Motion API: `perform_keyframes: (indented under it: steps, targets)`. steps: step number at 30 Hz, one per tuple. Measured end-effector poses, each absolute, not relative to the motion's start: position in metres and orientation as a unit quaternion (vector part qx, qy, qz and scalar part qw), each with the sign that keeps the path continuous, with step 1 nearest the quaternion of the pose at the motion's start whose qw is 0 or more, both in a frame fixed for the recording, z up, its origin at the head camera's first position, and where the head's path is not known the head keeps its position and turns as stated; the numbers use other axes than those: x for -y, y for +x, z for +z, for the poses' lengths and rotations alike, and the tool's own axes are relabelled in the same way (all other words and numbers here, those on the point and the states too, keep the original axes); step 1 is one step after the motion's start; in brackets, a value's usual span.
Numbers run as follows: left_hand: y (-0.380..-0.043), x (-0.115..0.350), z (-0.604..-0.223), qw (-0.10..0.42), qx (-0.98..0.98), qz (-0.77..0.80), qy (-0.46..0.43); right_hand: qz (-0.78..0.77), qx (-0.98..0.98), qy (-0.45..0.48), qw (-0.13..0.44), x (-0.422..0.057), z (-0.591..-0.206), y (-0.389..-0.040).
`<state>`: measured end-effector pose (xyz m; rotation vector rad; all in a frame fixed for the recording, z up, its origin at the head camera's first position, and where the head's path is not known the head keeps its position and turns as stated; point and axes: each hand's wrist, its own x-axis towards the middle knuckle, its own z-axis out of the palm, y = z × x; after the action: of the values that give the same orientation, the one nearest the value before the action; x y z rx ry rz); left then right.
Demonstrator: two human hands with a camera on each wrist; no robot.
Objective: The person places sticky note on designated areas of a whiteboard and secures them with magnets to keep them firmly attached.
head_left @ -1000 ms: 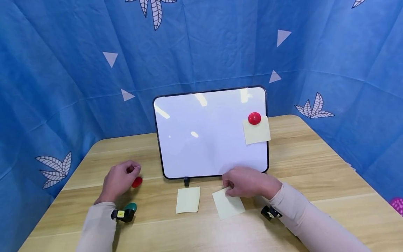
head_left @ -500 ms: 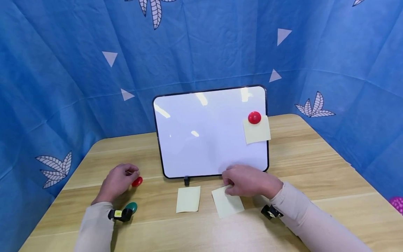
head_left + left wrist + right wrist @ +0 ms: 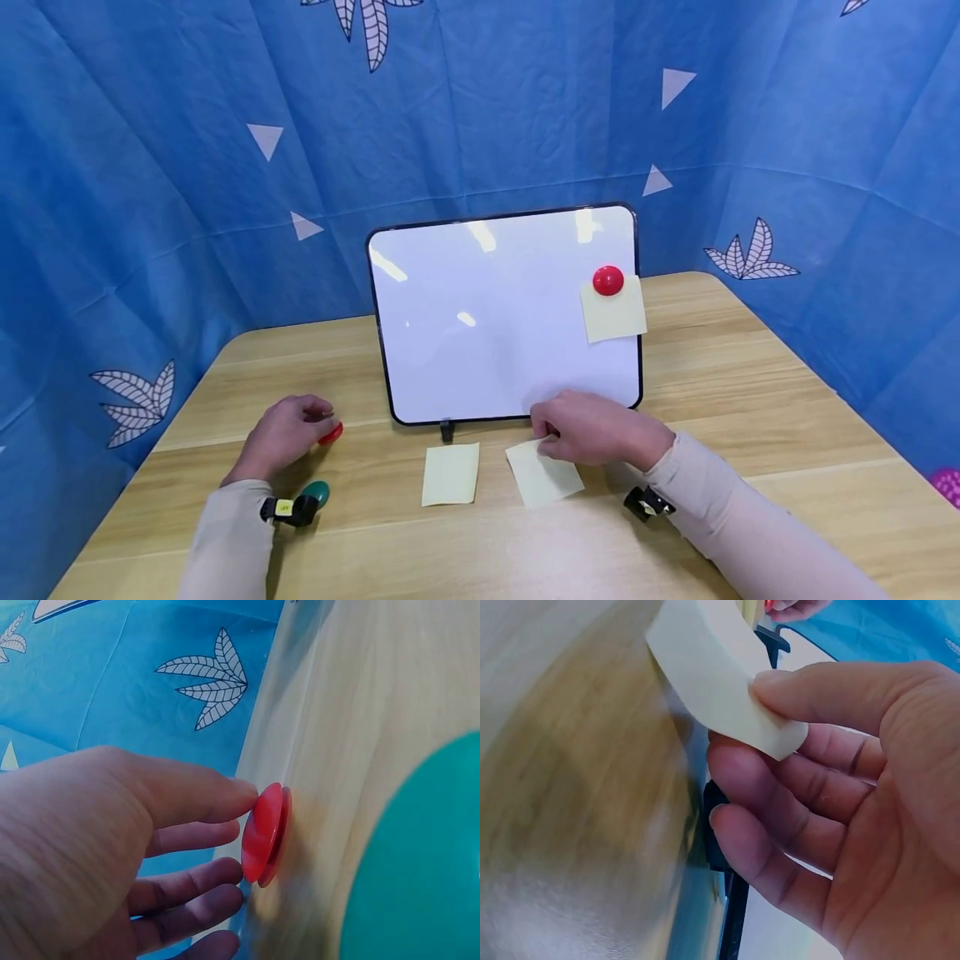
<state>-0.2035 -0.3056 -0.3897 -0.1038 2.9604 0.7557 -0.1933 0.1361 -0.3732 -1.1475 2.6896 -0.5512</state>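
My left hand (image 3: 283, 435) is over a round red magnet (image 3: 264, 834) lying on the table at the left. In the left wrist view the thumb tip meets its upper edge and the other fingertips are close beside it, loosely bent, with no firm grip visible. My right hand (image 3: 596, 427) pinches the far corner of a pale yellow paper note (image 3: 712, 675) between thumb and fingers. That note bends upward in the right wrist view. A second pale yellow note (image 3: 451, 474) rests on the table to its left.
A whiteboard (image 3: 502, 325) stands behind the notes on small black feet (image 3: 447, 432). Another red magnet (image 3: 608, 281) holds a note (image 3: 615, 315) at its right edge. A green magnet (image 3: 318, 493) lies near my left wrist. Blue curtain (image 3: 487, 108) surrounds the wooden table (image 3: 390, 546).
My left hand has lowered slightly onto the red magnet, covering part of it. My right hand keeps its pinch on the note, whose near edge has risen a little.
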Motion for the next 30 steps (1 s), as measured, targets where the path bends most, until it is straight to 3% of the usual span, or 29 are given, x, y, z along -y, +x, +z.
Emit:
perform_keyframes:
  steps: [14, 30]
  targets:
    - [-0.2039, 0.3084, -0.3925, 0.086, -0.968, 0.234, -0.013, -0.207, -0.899, -0.382, 0.051, -0.1348, -0.3769, -0.1987]
    - [-0.1993, 0.3113, -0.3927, 0.080, -0.972, 0.223, 0.008, -0.233, -0.894, -0.382, 0.023, -0.1340, -0.3804, -0.1993]
